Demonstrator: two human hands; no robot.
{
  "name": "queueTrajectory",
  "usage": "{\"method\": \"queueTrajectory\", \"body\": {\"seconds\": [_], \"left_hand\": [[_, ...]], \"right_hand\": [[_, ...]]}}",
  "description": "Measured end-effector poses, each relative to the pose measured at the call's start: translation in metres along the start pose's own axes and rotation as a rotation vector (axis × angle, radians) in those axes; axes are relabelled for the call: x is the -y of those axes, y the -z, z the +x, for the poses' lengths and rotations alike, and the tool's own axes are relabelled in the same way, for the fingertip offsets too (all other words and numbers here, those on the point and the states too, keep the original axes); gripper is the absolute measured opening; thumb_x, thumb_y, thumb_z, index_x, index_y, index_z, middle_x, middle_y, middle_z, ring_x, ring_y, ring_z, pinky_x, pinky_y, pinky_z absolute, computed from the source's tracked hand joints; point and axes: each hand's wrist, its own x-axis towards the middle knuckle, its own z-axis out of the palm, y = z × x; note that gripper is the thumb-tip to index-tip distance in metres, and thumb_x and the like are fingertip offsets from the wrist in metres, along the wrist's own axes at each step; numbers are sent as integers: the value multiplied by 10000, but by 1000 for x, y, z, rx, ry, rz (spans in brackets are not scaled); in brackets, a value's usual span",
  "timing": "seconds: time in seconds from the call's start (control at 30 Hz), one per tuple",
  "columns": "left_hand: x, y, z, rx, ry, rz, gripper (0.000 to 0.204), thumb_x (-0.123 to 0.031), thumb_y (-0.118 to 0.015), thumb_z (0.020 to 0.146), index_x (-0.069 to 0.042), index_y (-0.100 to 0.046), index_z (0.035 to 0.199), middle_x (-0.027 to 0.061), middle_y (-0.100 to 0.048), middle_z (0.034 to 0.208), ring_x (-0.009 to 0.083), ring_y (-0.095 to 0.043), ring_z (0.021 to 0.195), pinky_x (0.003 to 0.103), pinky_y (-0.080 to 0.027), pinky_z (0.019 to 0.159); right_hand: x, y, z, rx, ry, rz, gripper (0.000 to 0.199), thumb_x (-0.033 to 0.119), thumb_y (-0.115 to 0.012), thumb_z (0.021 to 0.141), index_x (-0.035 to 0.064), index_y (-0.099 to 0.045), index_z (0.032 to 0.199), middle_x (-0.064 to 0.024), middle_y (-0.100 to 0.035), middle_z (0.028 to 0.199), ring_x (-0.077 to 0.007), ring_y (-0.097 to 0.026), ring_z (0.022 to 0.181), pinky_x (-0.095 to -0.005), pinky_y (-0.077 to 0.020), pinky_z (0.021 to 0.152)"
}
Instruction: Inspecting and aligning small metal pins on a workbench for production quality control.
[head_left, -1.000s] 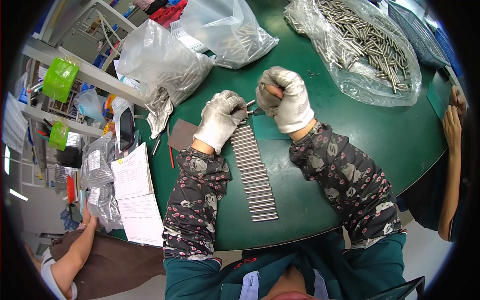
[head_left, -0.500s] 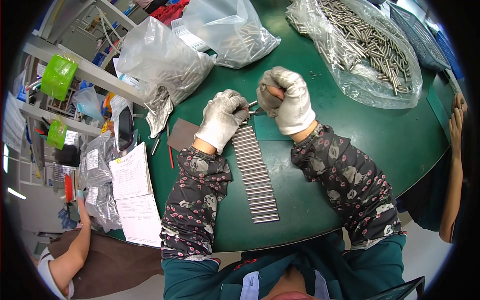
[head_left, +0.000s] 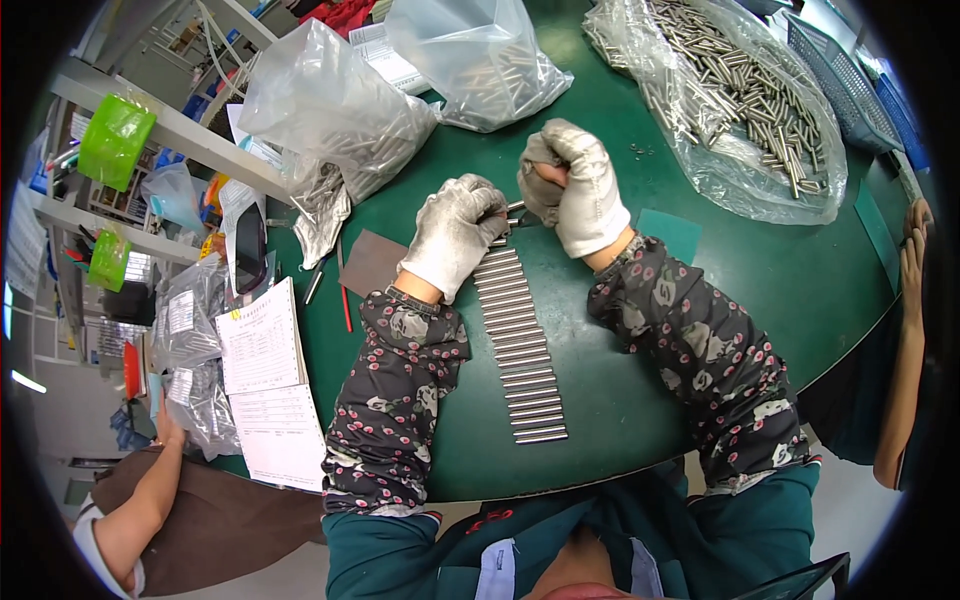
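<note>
A column of short, shiny metal pins (head_left: 522,352) lies side by side on the green table in front of me. My left hand (head_left: 452,232), in a whitish glove, is closed at the column's far end. Ends of metal pins (head_left: 516,207) stick out to the right of its fingertips, and the fingers appear to pinch one. Just right of these, my right hand (head_left: 578,190) is curled closed, also gloved, with a bare thumb showing. Whatever sits inside its fingers is hidden.
An open plastic bag of loose pins (head_left: 745,95) lies far right beside a grey basket (head_left: 845,85). Two more bags (head_left: 325,105) stand far left. Printed sheets (head_left: 268,385), a phone (head_left: 250,250), a red pencil (head_left: 346,290) and a brown square (head_left: 375,262) lie left. Other people's arms (head_left: 160,490) reach in at both sides.
The view has shifted slightly. My right hand has risen a little away from me, still closed. A green sheet now shows to the right of my right wrist. My left hand stays by the pins.
</note>
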Motion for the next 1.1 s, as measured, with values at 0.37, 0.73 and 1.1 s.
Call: {"method": "queueTrajectory", "body": {"seconds": [0.37,0.73,1.1], "left_hand": [[1,3,1,42,-24,-34,108,-34,-635,669,-32,-596,770,95,-559,836,268,-541,803,344,-437,707],[-5,1,2,52,149,41,84,-144,-647,674,-103,-656,747,68,-605,877,268,-590,804,350,-470,705],[4,-5,-5,-49,72,-5,104,-144,-639,684,-101,-653,777,71,-602,907,273,-572,852,366,-465,749]], "right_hand": [[90,46,-24,33,43,-238,424,365,-438,869,84,-398,553,8,-335,442,-93,-318,382,-244,-234,379],[97,64,-88,140,-298,-1881,306,294,-606,728,55,-573,917,-176,-518,1038,-344,-600,840,-419,-495,726],[45,15,-58,387,-166,-1782,283,259,-565,768,127,-590,1017,-133,-524,1024,-299,-574,903,-399,-467,754]]}}
